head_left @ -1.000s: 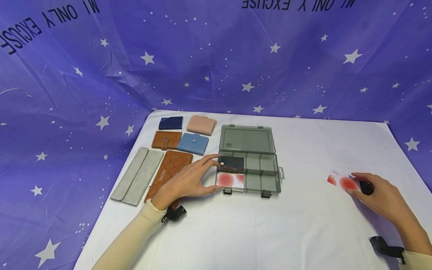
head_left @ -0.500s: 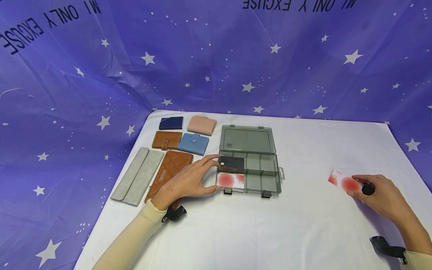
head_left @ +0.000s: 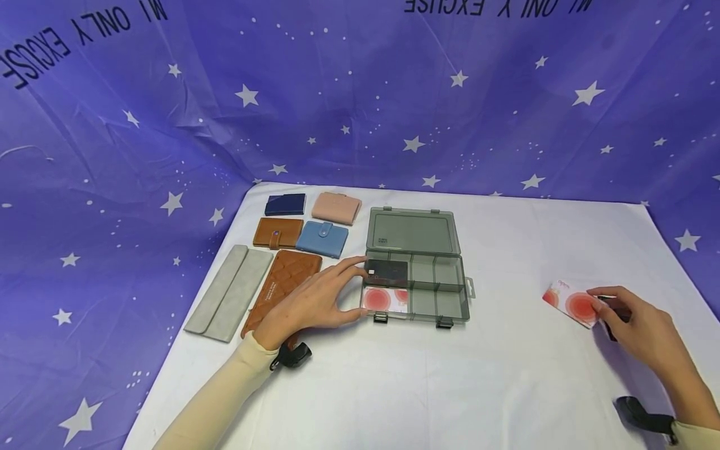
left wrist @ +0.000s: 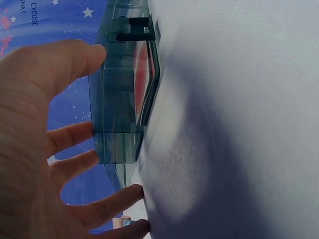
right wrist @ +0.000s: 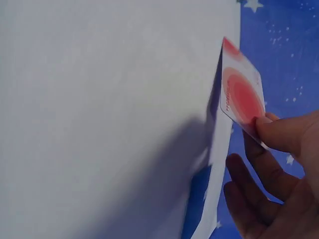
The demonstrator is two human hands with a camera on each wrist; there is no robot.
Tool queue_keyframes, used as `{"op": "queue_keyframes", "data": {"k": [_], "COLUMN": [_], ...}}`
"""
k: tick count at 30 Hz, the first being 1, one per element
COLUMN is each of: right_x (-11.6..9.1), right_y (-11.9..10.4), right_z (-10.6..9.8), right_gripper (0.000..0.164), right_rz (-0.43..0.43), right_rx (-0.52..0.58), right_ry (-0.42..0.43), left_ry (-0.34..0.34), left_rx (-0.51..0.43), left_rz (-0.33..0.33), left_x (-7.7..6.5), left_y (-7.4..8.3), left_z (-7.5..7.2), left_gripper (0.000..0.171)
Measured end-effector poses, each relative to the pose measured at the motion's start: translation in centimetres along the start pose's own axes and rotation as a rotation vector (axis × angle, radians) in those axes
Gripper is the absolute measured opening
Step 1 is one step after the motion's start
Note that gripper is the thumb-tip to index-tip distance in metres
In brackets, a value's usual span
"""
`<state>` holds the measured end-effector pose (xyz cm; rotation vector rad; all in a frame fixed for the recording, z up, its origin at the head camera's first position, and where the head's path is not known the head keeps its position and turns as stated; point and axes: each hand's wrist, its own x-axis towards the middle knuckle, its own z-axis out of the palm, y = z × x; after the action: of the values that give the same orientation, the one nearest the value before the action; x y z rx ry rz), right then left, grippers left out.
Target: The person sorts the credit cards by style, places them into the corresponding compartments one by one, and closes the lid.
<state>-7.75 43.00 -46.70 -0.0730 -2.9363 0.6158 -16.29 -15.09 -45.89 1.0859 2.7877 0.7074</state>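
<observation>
My left hand (head_left: 317, 306) rests against the left side of a clear grey-green plastic compartment box (head_left: 450, 304), its thumb and fingertips touching the wall. The box's lid (head_left: 413, 231) lies back, away from me. Inside, on the left, are a black card (head_left: 387, 272) and a white card with red circles (head_left: 385, 300). Far to the right, my right hand (head_left: 647, 331) pinches another red-circled white card (right wrist: 241, 94) by one end, thumb on its printed face. The right wrist view shows this card tilted. A dark patch shows among the right fingers in the head view; I cannot tell what it is.
Left of the box lie a navy card case (head_left: 285, 204), a pink wallet (head_left: 336, 208), a brown wallet (head_left: 278, 233), a blue wallet (head_left: 322, 239), a quilted brown wallet (head_left: 292, 275) and a long grey wallet (head_left: 227, 294). A purple starred cloth (head_left: 360, 112) hangs behind the white table.
The card in my right hand has tilted and shifted slightly, with the right thumb now farther over its end. My left hand and the box stay in place.
</observation>
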Motion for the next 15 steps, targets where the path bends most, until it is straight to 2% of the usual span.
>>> {"op": "queue_keyframes", "data": {"k": [4, 8, 15], "right_x": [0.1, 0.4, 0.9], "right_y": [-1.7, -4.4, -10.5], "right_z": [0.0, 0.4, 2.2], "right_gripper": [0.028, 0.026, 0.024], "right_rz": [-0.02, -0.095, -0.217], "right_rx": [0.062, 0.16, 0.244], "right_ry": [0.062, 0.123, 0.13], "left_ry": [0.002, 0.004, 0.006], "left_rx": [0.003, 0.011, 0.018], "left_rz": [-0.003, -0.005, -0.005], "left_x": [0.0, 0.0, 0.0], "left_y": [0.0, 0.0, 0.0], "left_z": [0.0, 0.1, 0.1], "left_gripper": [0.062, 0.062, 0.062]}}
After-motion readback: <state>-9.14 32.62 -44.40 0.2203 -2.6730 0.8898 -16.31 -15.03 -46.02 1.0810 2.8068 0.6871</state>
